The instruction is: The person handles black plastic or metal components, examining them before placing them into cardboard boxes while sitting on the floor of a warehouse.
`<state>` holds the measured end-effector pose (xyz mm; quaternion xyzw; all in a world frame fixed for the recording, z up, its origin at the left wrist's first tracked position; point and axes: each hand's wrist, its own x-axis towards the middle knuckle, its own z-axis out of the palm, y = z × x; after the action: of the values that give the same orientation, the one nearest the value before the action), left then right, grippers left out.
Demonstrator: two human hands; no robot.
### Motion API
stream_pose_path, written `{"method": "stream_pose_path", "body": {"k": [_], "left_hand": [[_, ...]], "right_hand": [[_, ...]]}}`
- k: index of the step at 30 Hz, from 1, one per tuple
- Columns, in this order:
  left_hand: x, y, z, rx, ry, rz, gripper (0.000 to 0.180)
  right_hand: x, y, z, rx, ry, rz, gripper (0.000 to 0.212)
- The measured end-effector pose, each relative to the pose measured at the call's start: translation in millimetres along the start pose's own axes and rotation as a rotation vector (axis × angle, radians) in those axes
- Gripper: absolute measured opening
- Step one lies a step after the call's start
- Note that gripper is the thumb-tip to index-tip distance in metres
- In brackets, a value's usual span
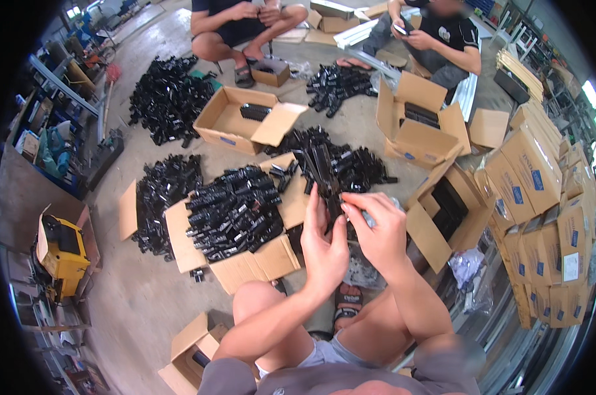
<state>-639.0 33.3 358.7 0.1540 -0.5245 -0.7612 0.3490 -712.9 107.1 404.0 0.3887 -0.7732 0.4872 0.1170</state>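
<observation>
My left hand (pixel 325 255) is closed around a long, dark black part (pixel 323 164), which looks like one or more slim channel-shaped pieces standing upright from the grip. At its lower end my right hand (pixel 379 227) pinches with thumb and fingertips; any small item between those fingertips is too small to make out. Directly behind the held part spreads a pile of similar black pieces (pixel 364 163). To the left of my hands, a cardboard box with open flaps (pixel 248 266) is heaped with more black pieces (pixel 235 214).
Black piles (pixel 160 99) lie farther off on the concrete floor. Open cartons (pixel 212 122) stand ahead and to the right (pixel 420 227), with stacked boxes (pixel 521 178) beyond. Two people crouch or sit at the back, one person's hands (pixel 413 36) around a phone. A yellow machine (pixel 68 266) stands left.
</observation>
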Motion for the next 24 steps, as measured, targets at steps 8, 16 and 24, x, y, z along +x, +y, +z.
{"method": "stream_pose_path", "body": {"k": [8,16,24], "left_hand": [[-3,-2,0,0.093,-0.008,0.009,0.067],[-4,2,-1,0.122,-0.028,0.012,0.067],[-8,1,-1,0.147,-0.033,0.016,0.067]], "right_hand": [[-5,-1,-1,0.006,-0.02,0.031,0.012],[-7,3,5,-0.075,-0.023,-0.02,0.012],[-7,3,7,-0.161,-0.035,-0.038,0.016]]}}
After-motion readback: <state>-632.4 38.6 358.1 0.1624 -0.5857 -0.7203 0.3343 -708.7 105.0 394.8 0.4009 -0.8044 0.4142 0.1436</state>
